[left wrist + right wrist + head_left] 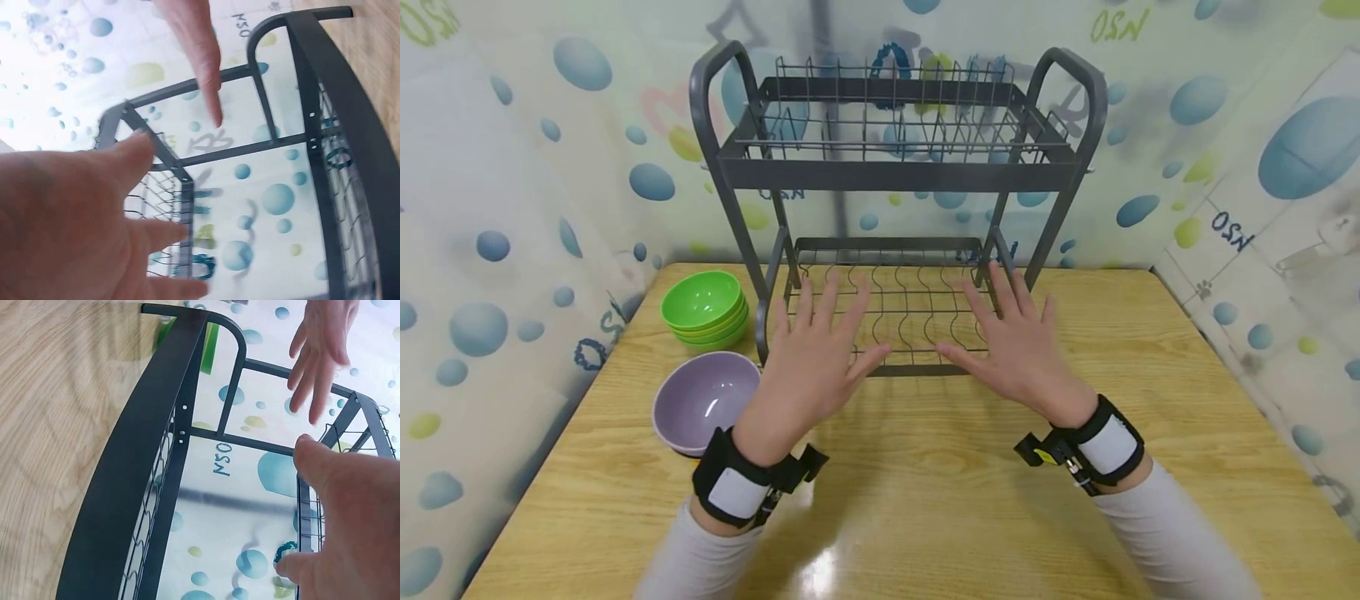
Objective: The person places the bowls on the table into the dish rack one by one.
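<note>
Both hands are held out in front of a dark grey two-tier dish rack (902, 175), fingers straight and spread. My left hand (812, 358) is on the left, its fingers overlapping the lower wire shelf (910, 312) in the head view. On the right, my right hand (1018, 350) reaches toward the same shelf. Neither holds anything. Left of the rack sits a stack of green bowls (703, 304), and in front of it a purple bowl (703, 404), partly behind my left wrist. In the right wrist view, the rack's lower frame (131, 450) stands close beyond the hand.
The wooden table (940, 517) stretches out on both sides and in front of the rack. Behind it hangs a pale wall covering (587, 150) with blue and green spots. A wire divider basket (895, 125) forms the rack's upper tier.
</note>
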A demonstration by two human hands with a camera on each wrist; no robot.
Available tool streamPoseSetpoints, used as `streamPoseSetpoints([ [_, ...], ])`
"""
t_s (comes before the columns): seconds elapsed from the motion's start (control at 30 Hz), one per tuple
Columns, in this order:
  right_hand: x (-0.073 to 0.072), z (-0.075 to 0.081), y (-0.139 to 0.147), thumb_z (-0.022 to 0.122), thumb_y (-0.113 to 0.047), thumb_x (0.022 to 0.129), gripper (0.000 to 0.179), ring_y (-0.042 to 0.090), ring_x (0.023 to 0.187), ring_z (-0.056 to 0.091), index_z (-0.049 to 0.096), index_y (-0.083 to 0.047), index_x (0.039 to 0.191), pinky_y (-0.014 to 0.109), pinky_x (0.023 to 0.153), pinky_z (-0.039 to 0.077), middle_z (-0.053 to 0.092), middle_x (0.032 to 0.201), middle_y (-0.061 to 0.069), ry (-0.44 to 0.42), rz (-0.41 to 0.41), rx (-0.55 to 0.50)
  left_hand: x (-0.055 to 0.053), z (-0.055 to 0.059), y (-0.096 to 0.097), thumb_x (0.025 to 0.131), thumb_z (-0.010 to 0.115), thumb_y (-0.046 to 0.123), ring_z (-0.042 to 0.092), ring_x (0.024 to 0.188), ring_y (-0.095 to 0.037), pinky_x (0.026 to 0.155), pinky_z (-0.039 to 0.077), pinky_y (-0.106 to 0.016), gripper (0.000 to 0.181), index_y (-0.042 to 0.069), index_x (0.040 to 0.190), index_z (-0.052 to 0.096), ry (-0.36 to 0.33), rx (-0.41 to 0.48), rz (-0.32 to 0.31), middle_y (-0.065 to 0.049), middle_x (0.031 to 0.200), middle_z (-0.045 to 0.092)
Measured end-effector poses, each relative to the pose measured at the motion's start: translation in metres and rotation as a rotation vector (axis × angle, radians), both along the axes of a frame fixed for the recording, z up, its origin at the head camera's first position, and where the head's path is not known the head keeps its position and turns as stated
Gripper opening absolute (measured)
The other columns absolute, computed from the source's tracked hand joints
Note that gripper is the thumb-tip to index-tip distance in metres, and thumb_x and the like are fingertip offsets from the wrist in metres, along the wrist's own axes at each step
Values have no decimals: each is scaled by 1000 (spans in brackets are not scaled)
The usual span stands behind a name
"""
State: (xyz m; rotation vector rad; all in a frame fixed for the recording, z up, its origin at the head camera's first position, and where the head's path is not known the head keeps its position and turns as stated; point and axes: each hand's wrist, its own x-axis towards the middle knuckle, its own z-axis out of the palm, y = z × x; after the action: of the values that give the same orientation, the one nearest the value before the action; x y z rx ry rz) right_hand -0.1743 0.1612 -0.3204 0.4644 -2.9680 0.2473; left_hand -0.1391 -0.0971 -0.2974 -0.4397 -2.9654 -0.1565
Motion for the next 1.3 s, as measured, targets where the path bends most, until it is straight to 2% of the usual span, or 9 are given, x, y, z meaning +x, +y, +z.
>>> streamPoseSetpoints([
  [0.2,13,12,29,36,-78,84,92,37,148,-2,11,-26,156,73,108,2,-4,163,10,-48,-5,15,26,19,-25,93,35,65,20,145,-39,116,22,-57,74,28,155,17,-13,-25,-143,-15,159,21],
  [0.4,20,14,59,46,-67,88,89,46,139,27,20,-15,155,67,107,23,21,158,22,-33,-8,-58,42,20,-61,94,48,54,47,129,-37,104,42,-52,69,17,150,34,8,-24,-218,-17,145,47],
  [0.47,18,11,67,48,-64,89,87,46,134,35,24,-10,153,64,102,34,30,153,25,-33,-21,-85,46,16,-72,93,53,51,54,122,-36,98,47,-51,66,13,146,42,25,-17,-217,-16,138,54],
  [0.53,15,7,73,48,-62,90,86,46,128,43,27,-6,151,57,87,48,38,148,26,-54,-40,-110,50,11,-81,92,56,47,59,115,-34,94,50,-50,63,10,142,47,33,-8,-207,-15,131,59],
  [0.67,9,-5,79,48,-58,92,79,44,115,56,34,-2,147,51,72,53,52,137,26,-103,-48,-193,57,-1,-97,91,60,42,62,110,-31,90,52,-48,57,6,134,55,37,1,-187,-15,124,64],
  [0.9,-3,-26,82,51,-39,97,57,40,107,63,45,0,138,54,86,52,63,123,24,-192,-12,-443,64,-17,-114,89,63,40,66,98,-28,82,54,-48,39,9,113,67,11,34,-113,-10,108,70],
  [1.1,-10,-39,83,51,-28,98,44,36,105,65,52,2,131,53,88,52,68,116,21,-194,23,-572,65,-19,-120,87,68,33,61,70,-8,65,54,-36,15,18,91,69,-84,72,-78,7,80,69],
  [1.2,-11,-42,83,51,-26,98,41,34,105,66,53,2,129,52,89,52,69,113,20,-184,27,-599,66,-22,-121,87,67,29,57,66,-5,62,52,-33,10,24,79,65,-96,83,-102,15,68,61],
  [1.3,-11,-43,85,52,-24,98,40,33,103,67,54,2,128,50,88,52,69,112,20,-183,25,-607,66,-26,-121,86,68,25,52,63,-3,60,47,-30,24,29,67,54,-77,88,-146,19,61,51],
])
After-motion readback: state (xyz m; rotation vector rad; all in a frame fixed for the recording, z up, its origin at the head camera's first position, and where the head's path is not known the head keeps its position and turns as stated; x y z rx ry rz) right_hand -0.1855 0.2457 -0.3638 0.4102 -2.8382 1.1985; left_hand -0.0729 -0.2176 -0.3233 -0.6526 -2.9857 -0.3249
